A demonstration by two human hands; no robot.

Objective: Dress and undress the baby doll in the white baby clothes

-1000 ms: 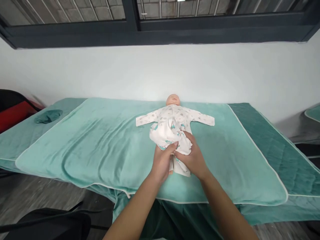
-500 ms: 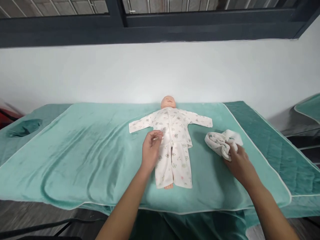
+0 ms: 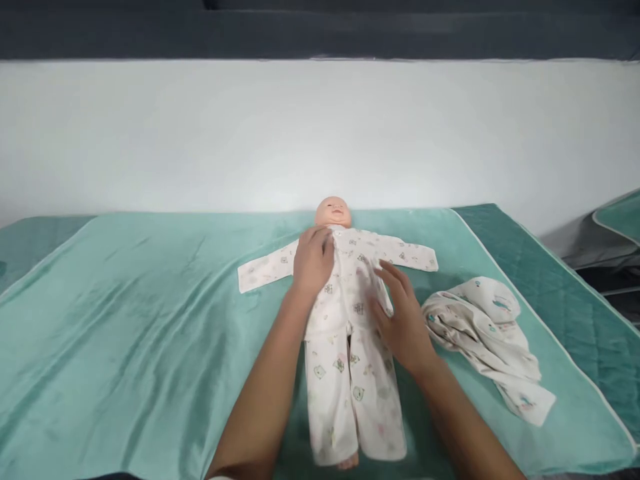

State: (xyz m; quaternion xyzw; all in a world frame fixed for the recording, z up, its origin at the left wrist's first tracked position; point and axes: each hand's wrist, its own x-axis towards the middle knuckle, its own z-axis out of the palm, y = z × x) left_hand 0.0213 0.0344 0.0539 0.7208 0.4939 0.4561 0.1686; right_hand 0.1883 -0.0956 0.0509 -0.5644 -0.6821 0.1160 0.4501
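Note:
A baby doll [image 3: 333,212] lies on its back, its head toward the wall. It wears a white long-sleeved shirt [image 3: 345,280] and matching trousers [image 3: 327,393], both printed with small animals. My left hand [image 3: 313,263] rests on the shirt at the chest near the collar, fingers bent and thumb a little apart, no cloth visibly gripped. Over the other side of the shirt is my right hand [image 3: 403,320], its fingers spread and slightly blurred, holding nothing. A crumpled white printed cloth [image 3: 493,333] lies to the right of the doll.
Beneath everything is a wrinkled green sheet [image 3: 125,320] with pale edging. A darker quilted green cover [image 3: 565,300] shows along the right. Behind stands a white wall [image 3: 320,133] below a dark frame [image 3: 320,33].
The cloth that was in my right hand now lies released on the sheet, more spread out. My right hand moved left over the shirt; my left hand moved up to the chest. The view shifted closer.

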